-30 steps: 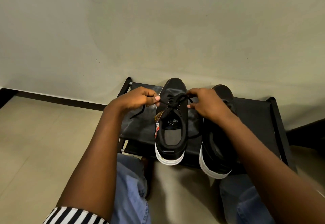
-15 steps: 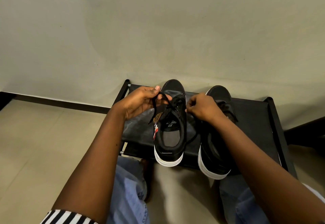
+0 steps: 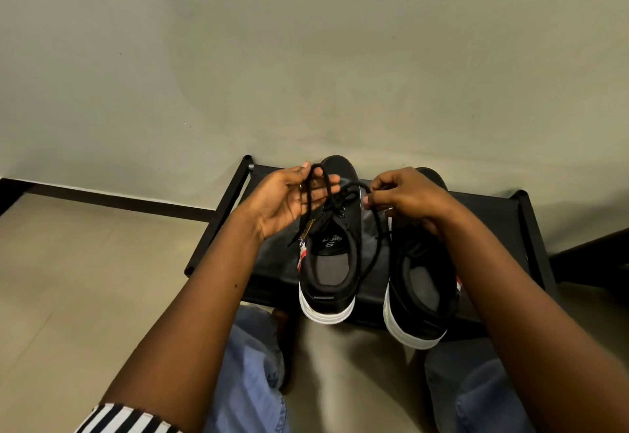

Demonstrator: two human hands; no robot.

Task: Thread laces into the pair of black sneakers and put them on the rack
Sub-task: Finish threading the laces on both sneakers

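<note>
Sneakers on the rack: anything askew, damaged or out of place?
Nothing damaged. Both sneakers' heels overhang the rack's front edge, and tags dangle from the left sneaker. The hands hold its lace.

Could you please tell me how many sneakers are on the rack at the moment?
2. One sneaker sits mid-rack, its lace held by both hands. The other sneaker sits just right of it, partly under the right hand.

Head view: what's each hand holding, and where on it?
Both hold the black lace of the left sneaker. The left hand has a loop of it draped over its fingers; the right hand pinches the other end near the eyelets.
</note>
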